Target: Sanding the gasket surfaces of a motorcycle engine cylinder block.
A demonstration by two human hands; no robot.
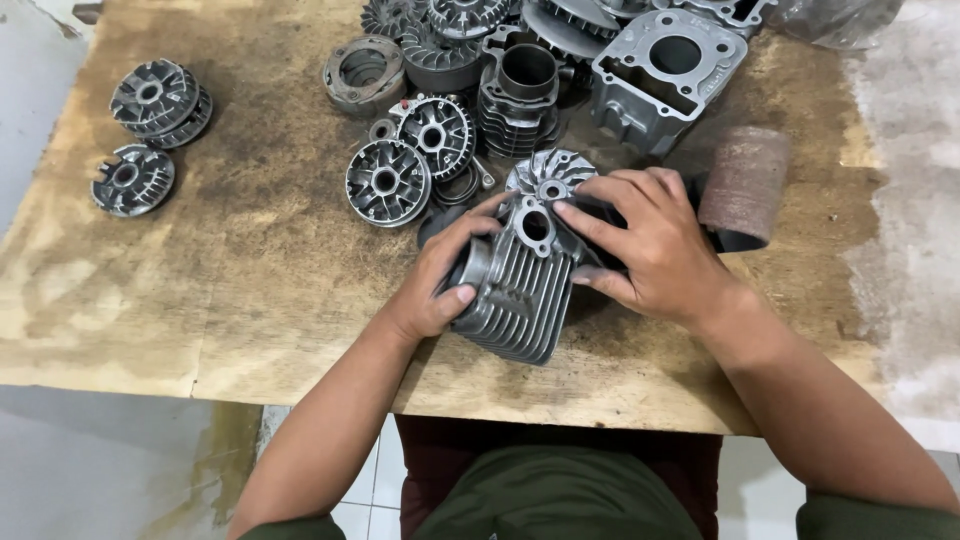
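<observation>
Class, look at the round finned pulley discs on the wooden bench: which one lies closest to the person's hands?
The pale finned disc just beyond the right hand, almost touching its fingertips. The other discs lie farther left or toward the back of the bench.

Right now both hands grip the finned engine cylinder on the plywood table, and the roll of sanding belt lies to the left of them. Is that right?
Not quite. In the head view both the left hand and the right hand do grip the finned engine cylinder on the plywood table, but the roll of sanding belt lies to the right of them, beyond the right hand.
</observation>
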